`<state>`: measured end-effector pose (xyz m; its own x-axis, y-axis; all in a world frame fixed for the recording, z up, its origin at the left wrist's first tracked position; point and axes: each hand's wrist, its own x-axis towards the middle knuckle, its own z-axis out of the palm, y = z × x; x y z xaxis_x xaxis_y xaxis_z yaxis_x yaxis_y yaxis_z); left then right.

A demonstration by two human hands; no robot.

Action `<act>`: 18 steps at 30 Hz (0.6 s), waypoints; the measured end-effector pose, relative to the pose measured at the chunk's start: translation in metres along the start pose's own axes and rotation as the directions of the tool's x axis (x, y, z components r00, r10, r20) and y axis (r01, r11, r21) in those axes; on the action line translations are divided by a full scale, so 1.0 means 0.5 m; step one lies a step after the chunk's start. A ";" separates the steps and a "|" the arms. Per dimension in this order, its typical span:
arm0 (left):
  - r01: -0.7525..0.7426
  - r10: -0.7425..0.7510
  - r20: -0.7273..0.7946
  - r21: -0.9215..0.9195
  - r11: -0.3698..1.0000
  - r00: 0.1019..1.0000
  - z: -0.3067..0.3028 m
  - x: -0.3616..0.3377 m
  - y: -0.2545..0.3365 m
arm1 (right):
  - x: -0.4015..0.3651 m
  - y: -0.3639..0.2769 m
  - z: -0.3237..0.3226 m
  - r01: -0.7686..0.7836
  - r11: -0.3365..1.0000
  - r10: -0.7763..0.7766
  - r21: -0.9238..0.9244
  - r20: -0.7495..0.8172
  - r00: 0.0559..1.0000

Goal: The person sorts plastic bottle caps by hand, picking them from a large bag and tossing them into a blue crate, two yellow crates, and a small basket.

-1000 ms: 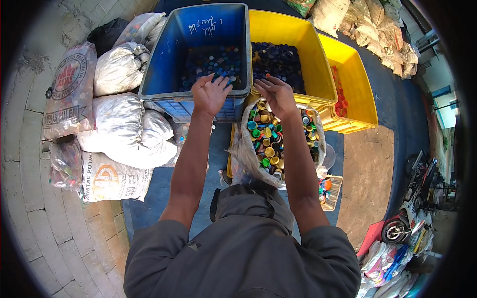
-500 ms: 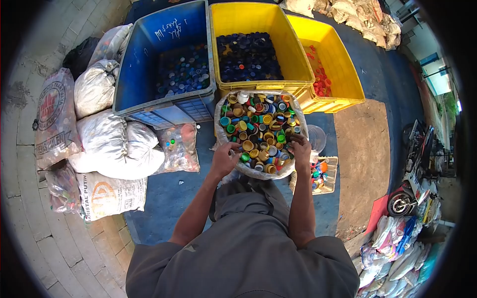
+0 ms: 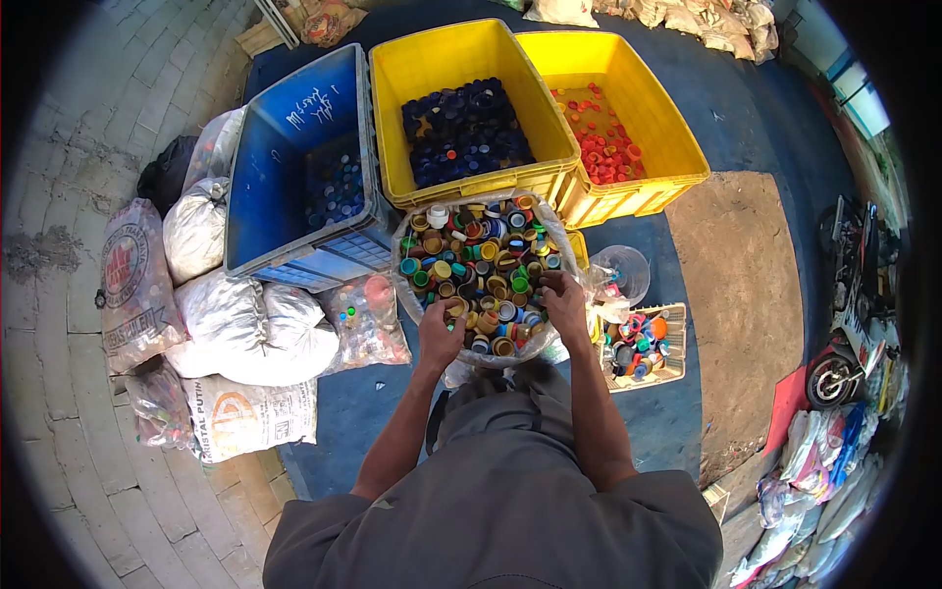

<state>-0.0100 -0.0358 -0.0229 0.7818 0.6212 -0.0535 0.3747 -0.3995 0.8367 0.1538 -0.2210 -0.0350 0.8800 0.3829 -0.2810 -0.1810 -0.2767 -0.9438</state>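
Observation:
An open clear plastic sack (image 3: 401, 294) stands in front of me, filled with mixed bottle caps (image 3: 481, 257) in yellow, gold, green, blue, red and white. Over its near left part is my left hand (image 3: 442, 337), its thumb and fingers closed around a yellowish bottle cap (image 3: 454, 308). My right hand (image 3: 565, 304) reaches over the right rim, fingers bent but apart, their tips at the caps. I see nothing clearly gripped in it.
Beyond the sack stand a blue bin (image 3: 294, 231), a yellow bin (image 3: 471, 187) with dark blue caps and another yellow bin (image 3: 677, 162) with red caps. Stuffed sacks (image 3: 221, 324) lie left. A crate (image 3: 672, 368) of caps and a clear round container (image 3: 638, 270) are right.
My view has turned a little, shifting the bins and sacks in the picture. My left hand has moved further in over the caps from the sack's rim. The right hand stays near the right rim.

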 end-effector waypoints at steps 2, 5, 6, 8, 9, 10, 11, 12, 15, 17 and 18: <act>0.070 -0.072 -0.071 -0.031 0.997 0.995 0.004 0.006 0.008 | 0.014 -0.001 -0.003 0.033 0.991 -0.033 -0.126 0.000 0.999; 0.157 -0.187 -0.209 -0.155 0.975 0.960 0.018 0.049 0.008 | 0.032 -0.024 0.005 0.091 0.938 -0.109 -0.334 -0.035 0.993; 0.190 -0.241 -0.250 -0.214 0.958 0.938 0.032 0.069 -0.017 | 0.042 -0.013 0.017 0.124 0.893 -0.164 -0.433 -0.056 0.985; 0.281 -0.395 -0.189 -0.444 0.851 0.899 0.035 0.105 -0.030 | 0.052 -0.013 0.040 0.125 0.855 -0.171 -0.504 -0.046 0.984; 0.296 -0.387 -0.239 -0.342 0.892 0.891 0.040 0.118 -0.034 | 0.050 -0.026 0.055 0.073 0.821 -0.125 -0.566 -0.054 0.991; 0.311 -0.371 -0.284 -0.236 0.921 0.884 0.048 0.129 -0.037 | 0.045 -0.049 0.071 0.020 0.780 -0.080 -0.625 -0.068 0.994; 0.323 -0.348 -0.327 -0.128 0.938 0.879 0.057 0.137 -0.039 | 0.047 -0.064 0.080 -0.030 0.734 -0.040 -0.679 -0.088 0.995; 0.420 -0.422 -0.312 -0.076 0.904 0.851 0.053 0.136 -0.005 | 0.055 -0.062 0.089 -0.052 0.720 -0.036 -0.692 -0.112 0.993; 0.632 -0.641 -0.294 -0.138 0.762 0.709 0.055 0.157 0.006 | 0.076 -0.068 0.111 -0.172 0.729 0.019 -0.663 -0.232 0.973; 0.713 -0.716 -0.226 -0.111 0.693 0.661 0.052 0.170 0.023 | 0.088 -0.082 0.120 -0.190 0.767 -0.002 -0.612 -0.298 0.955; 0.750 -0.750 -0.196 -0.092 0.655 0.631 0.041 0.176 0.037 | 0.094 -0.089 0.128 -0.195 0.788 -0.008 -0.584 -0.327 0.945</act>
<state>0.0758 -0.0025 -0.0234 0.1146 0.8241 -0.5547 0.7859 0.2664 0.5580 0.1751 -0.1344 -0.0175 0.9766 0.0762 -0.2011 -0.0580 -0.8073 -0.5874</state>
